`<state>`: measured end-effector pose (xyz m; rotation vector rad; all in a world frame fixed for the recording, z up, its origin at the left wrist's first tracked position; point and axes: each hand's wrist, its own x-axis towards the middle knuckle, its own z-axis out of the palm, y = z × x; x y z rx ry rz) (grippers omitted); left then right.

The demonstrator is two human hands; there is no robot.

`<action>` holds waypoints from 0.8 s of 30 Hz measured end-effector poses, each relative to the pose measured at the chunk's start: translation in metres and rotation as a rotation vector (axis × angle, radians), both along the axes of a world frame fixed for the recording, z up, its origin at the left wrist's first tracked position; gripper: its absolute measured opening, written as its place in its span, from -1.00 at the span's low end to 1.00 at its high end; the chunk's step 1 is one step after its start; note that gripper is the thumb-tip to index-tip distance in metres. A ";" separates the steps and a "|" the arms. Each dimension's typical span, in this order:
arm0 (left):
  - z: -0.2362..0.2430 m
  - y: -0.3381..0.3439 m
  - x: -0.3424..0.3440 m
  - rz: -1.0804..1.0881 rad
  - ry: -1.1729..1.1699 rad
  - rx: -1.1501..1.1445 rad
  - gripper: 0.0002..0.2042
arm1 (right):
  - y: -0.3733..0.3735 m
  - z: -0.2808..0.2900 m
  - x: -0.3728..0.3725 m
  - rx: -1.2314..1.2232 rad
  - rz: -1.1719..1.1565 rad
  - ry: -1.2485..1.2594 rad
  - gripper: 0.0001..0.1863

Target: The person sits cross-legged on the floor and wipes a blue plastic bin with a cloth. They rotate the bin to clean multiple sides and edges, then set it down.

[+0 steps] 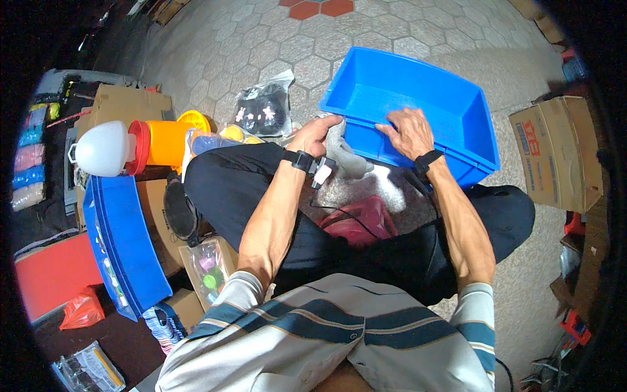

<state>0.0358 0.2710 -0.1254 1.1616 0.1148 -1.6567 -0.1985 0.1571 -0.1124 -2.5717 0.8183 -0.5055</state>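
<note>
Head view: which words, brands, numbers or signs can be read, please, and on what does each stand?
Right carton: large red lettering, not copied here; its smaller marks are too small to read.
Lower-left packet: any print is too small to read.

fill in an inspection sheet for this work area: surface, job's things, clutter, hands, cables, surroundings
surface: hexagon-patterned floor
job's things: blue bin, nothing seen inside; grey cloth by its near left corner
clutter: clear bag with dark contents beyond the left knee; orange tub farther left
hands: left hand at the grey cloth, grip partly hidden; right hand at the near rim, thumb apart, nothing seen held
cables: thin black cable between the legs
surroundings: cardboard box right; blue tray left
</note>
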 end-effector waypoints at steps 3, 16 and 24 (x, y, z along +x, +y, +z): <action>-0.007 -0.005 0.008 -0.061 0.031 0.047 -0.66 | 0.001 0.000 -0.002 0.027 0.007 0.040 -0.58; 0.009 0.038 -0.008 -0.143 -0.340 -0.075 -0.68 | 0.000 0.000 -0.002 0.048 -0.007 0.029 -0.55; 0.026 0.041 -0.028 -0.216 -1.220 -0.159 -0.72 | 0.000 0.000 0.000 0.056 -0.032 0.077 -0.55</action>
